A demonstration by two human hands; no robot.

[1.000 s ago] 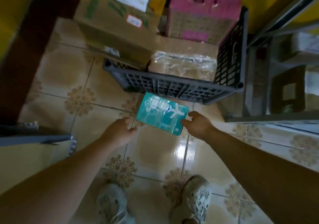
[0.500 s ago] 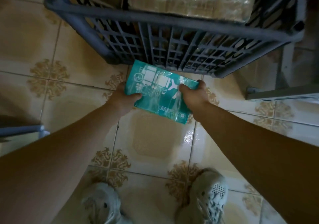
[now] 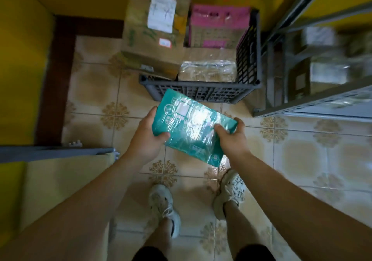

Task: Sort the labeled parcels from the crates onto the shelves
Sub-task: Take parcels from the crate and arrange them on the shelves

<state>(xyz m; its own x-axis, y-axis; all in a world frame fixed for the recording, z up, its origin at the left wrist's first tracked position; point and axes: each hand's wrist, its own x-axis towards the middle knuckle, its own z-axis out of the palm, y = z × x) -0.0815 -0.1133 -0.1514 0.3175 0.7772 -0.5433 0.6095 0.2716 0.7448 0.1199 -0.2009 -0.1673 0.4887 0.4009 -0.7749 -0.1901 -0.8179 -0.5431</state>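
The teal film-wrapped parcel is held clear of the tiled floor, above the person's feet and just on the near side of the grey crate. It is out of the crate and not yet on any shelf. Its long axis runs across the body, skewed so the left end sits further from the person than the right, with the printed face tilted up toward the camera. The 2 hands take 1 short end each. The left hand has its thumb pressed on the top face and its fingers hidden beneath. The right hand also has its thumb on top, with its fingers curled round the far edge. The grey metal shelving stands to the person's right, so the right hand is nearer and would probably lead any placement. The label cannot be read under the glare. The crate holds a clear-wrapped parcel, a pink-topped box and a brown carton, so, in my judgement, sorting is unfinished.
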